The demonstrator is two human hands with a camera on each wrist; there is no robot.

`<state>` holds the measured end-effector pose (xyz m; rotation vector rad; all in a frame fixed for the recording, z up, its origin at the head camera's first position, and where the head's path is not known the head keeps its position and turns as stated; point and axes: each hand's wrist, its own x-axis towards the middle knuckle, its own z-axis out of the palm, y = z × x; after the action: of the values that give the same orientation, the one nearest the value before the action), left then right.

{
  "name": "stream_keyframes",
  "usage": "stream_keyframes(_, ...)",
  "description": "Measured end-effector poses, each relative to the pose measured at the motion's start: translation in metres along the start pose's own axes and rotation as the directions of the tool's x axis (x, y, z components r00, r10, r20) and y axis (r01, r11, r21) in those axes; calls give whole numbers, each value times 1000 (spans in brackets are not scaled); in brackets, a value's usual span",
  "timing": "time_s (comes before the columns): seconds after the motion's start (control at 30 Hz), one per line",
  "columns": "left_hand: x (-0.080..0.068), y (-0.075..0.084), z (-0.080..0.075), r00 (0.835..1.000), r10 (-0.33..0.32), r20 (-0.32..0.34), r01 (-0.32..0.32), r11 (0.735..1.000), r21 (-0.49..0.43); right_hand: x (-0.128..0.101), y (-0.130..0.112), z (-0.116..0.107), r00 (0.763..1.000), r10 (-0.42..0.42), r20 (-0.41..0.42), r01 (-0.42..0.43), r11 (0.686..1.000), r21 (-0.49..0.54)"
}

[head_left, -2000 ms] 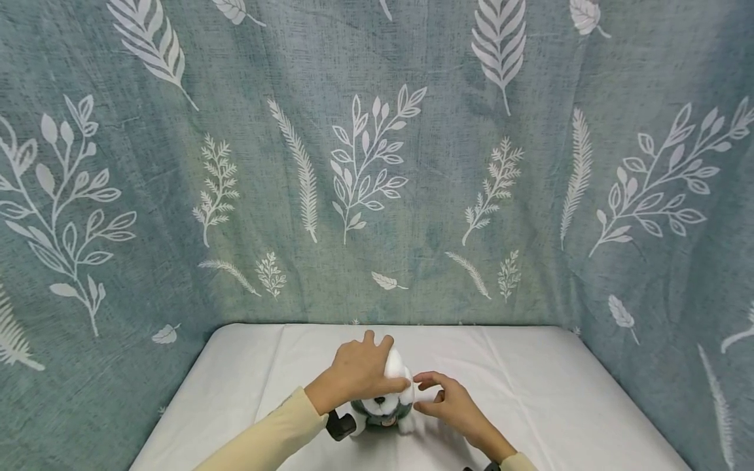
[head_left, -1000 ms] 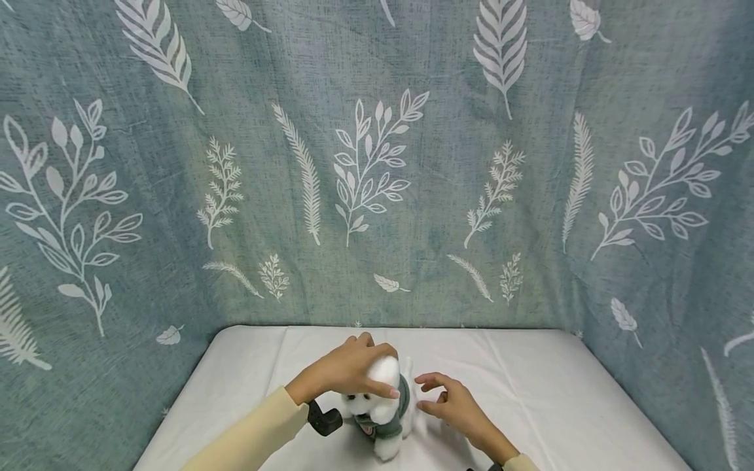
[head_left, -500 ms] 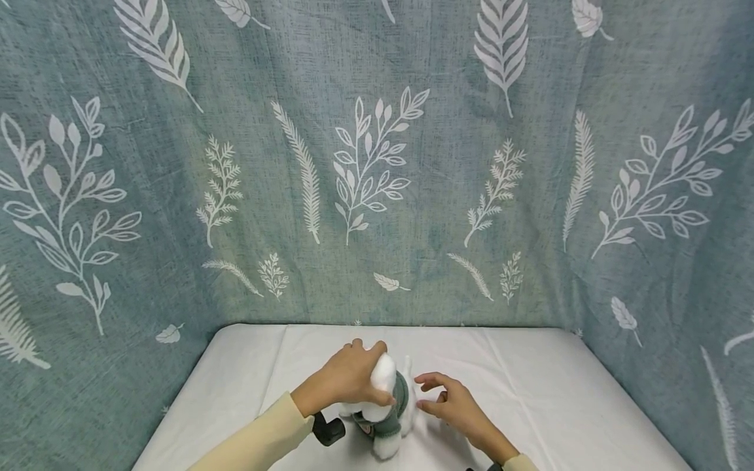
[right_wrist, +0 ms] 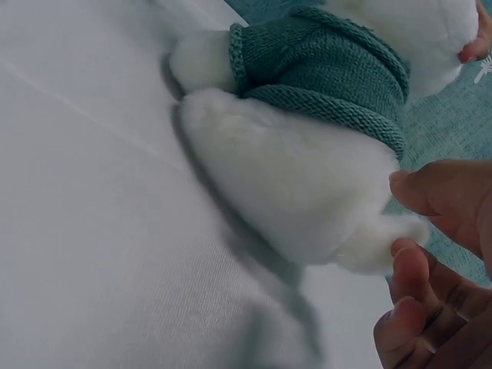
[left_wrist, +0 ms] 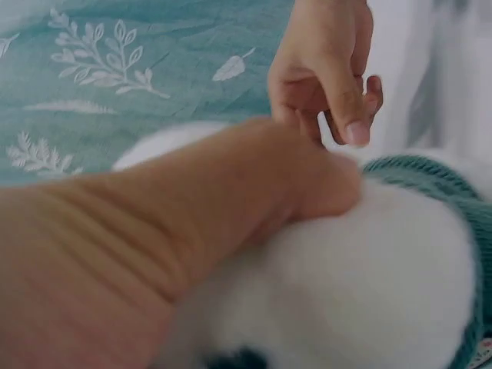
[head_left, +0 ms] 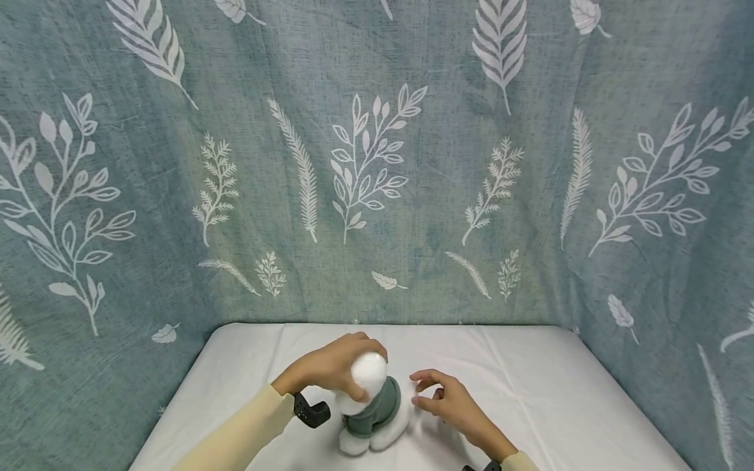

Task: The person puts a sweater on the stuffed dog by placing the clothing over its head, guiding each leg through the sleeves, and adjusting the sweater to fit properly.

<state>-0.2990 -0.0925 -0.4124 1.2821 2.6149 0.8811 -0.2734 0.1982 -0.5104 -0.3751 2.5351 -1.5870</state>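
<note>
A white plush dog point(head_left: 389, 432) in a green knitted sweater point(right_wrist: 323, 69) sits on the white-covered table. In the head view its head points to the left, and its face is hidden. My left hand point(head_left: 338, 363) grips the dog's white head point(left_wrist: 377, 277) from above, fingers on the far side and thumb on the near side. My right hand point(head_left: 448, 400) hovers behind the dog's rear, fingers loosely bent. In the right wrist view its thumb and fingertips lie around the stubby tail point(right_wrist: 403, 229); whether they touch it I cannot tell.
White cloth covers the tabletop point(head_left: 518, 373). Blue-green curtains point(head_left: 430, 216) with white leaf prints stand behind it and at both sides. A black wrist camera point(head_left: 312, 413) sits below my left wrist.
The plush dog has turned from facing me to facing left, its rear now toward my right hand. My left hand has shifted left with its head. My right hand has barely moved.
</note>
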Motion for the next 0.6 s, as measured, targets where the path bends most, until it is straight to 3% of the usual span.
stream_keyframes(0.13, -1, -6, -6, 996, 61, 59, -59, 997, -42, 0, -3, 2, 1000, 21, 17, -21, 1000, 6)
stream_keyframes(0.23, -3, -10, -8, 994, 63, 88, -55, 994, -92, 1, -5, 3, 999, 27, 21, -27, 1000, 3)
stream_keyframes(0.43, -5, -13, -7, 993, -8, 120, 20, 995, -102, 1, -10, 9, 999, 29, 38, -30, 1000, 7)
stream_keyframes(0.6, -3, -8, -3, 996, -53, 77, 55, 998, -21, 3, -17, 17, 999, 3, 36, -2, 1000, -27)
